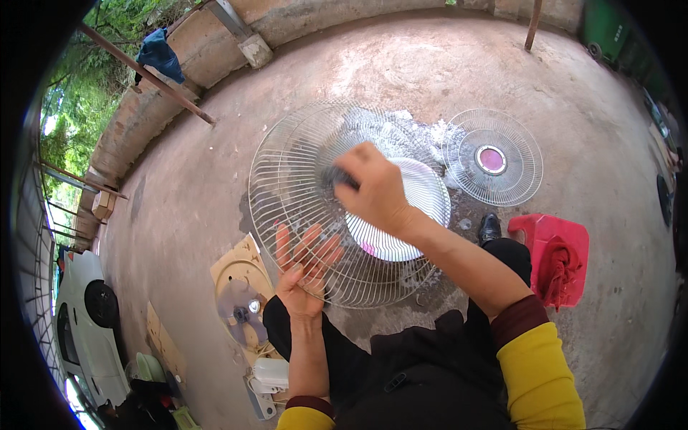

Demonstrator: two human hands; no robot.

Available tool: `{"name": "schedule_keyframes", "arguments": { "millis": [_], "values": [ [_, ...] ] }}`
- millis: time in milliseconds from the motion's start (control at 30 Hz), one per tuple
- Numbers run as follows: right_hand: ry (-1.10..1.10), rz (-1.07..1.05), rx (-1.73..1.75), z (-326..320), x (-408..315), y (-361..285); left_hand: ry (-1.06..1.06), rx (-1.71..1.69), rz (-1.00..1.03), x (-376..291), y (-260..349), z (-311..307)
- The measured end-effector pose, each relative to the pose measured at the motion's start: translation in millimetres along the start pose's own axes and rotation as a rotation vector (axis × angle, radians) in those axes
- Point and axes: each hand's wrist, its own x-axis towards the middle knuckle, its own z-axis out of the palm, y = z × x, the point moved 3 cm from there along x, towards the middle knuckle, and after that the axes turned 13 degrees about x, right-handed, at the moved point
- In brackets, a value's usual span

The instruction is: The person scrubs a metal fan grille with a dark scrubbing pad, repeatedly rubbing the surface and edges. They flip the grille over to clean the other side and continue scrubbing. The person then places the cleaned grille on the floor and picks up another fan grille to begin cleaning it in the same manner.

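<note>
My left hand (303,279) grips the rim of a large wire fan guard (279,183), its fingers behind the wires and its thumb in front. My right hand (376,188) is closed around a dark scrubber (338,178), blurred and partly hidden by the fingers, over the middle of the guard. Behind the wires shows a round, pale basin (432,188), mostly covered by the guard and my right forearm. White suds (400,115) lie on the wet concrete beyond.
A second fan guard (518,185) with a pink centre lies flat at right. Near my foot stands a red plastic stool (529,228) bearing a red cloth (560,266). At left are a clear fan blade (231,301), cardboard (252,252) and a white fan housing (271,372). A car (97,344) stands farther left.
</note>
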Motion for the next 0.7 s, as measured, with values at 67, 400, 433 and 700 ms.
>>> {"name": "schedule_keyframes", "arguments": {
  "millis": [67, 400, 433, 700],
  "values": [
    [0.039, 0.432, 0.44, -17.4, 12.4, 8.5, -0.046, -0.041, 0.049, -0.9, 4.3, -7.8],
    [0.28, 0.561, 1.301, -158.9, 12.5, 53.4, -0.203, -0.478, 0.271, -23.6, 31.0, -52.5],
    [0.289, 0.553, 1.337, -166.1, 7.9, 53.0, -0.242, -0.48, 0.287, -23.0, 31.9, -51.0],
    [0.395, 0.661, 1.118, -192.0, -69.6, -35.4, -0.08, 0.101, 0.264, -13.3, 38.8, -16.6]
  ]
}}
